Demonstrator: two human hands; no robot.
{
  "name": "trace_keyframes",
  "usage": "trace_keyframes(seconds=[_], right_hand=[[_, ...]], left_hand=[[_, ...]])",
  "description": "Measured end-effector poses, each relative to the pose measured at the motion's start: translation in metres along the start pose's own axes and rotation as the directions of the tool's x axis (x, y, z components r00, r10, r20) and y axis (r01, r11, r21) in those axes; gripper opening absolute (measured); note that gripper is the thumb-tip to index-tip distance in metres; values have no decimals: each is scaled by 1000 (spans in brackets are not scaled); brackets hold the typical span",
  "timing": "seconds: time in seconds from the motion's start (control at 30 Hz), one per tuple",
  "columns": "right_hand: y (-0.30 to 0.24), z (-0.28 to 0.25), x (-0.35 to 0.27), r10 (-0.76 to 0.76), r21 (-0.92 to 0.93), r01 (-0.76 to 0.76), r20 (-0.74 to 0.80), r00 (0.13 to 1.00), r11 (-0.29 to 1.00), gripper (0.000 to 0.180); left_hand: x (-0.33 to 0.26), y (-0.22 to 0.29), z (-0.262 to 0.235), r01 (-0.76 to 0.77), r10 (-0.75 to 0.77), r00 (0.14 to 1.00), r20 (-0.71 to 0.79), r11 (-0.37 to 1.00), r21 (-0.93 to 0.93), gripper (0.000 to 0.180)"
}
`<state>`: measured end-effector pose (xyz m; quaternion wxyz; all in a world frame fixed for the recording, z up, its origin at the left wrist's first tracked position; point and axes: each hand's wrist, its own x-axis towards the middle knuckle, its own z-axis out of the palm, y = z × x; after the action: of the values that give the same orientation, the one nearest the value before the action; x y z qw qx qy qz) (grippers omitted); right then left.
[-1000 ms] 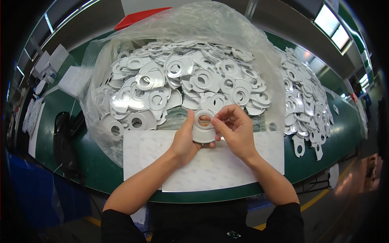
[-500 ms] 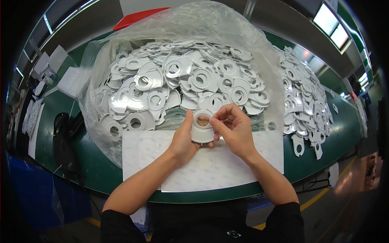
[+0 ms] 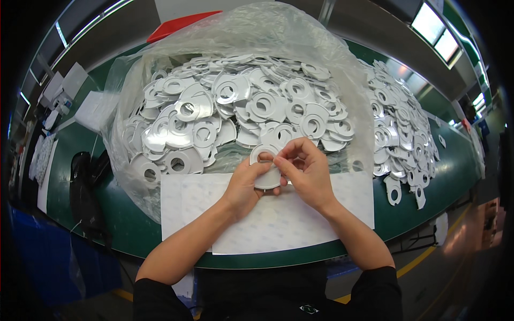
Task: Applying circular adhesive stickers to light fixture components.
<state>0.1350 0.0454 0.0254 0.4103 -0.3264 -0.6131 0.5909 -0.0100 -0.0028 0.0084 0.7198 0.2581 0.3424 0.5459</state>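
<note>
A flat white ring-shaped part (image 3: 263, 155) with a round hole sits between both hands, just above the white sheets. My left hand (image 3: 247, 182) grips its lower left edge from below. My right hand (image 3: 306, 170) pinches its right rim with thumb and forefinger, near the hole. Directly behind the hands lies a large heap of the same white ring parts (image 3: 225, 117) inside an open clear plastic bag (image 3: 257, 32).
White rectangular sheets (image 3: 278, 219) lie on the green table (image 3: 128, 230) under my wrists. Another loose pile of ring parts (image 3: 399, 134) spreads to the right. A black object (image 3: 83, 187) rests at the left edge, white paper stacks (image 3: 91, 107) and a red tray (image 3: 179, 24) farther back.
Hands and ring part stay in nearly the same spot; my right fingers have shifted slightly along the ring's rim.
</note>
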Motion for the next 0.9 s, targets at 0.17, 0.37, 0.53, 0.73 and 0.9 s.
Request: trace_keyframes(seconds=[0.17,0.37,0.53,0.73,0.9], right_hand=[[1,2,0,-17,-16,17,-2,1000,1000,13],[1,5,-2,-36,-47,35,-22,999,998,13],[5,5,-3,-71,-119,66,-38,997,991,12],[6,-4,-1,-559,-631,524,167,812,572,28],[-9,-7,6,-708,-822,460,103,699,335,31]], left_hand=[[-2,1,1,-9,9,1000,-12,1000,-29,19],[-3,0,2,-10,8,999,-40,999,-38,20],[-2,-1,1,-20,18,999,-45,999,-39,20],[-2,-3,1,-31,28,996,-80,998,-46,22],[-3,-1,1,-34,34,999,-38,999,-6,23]])
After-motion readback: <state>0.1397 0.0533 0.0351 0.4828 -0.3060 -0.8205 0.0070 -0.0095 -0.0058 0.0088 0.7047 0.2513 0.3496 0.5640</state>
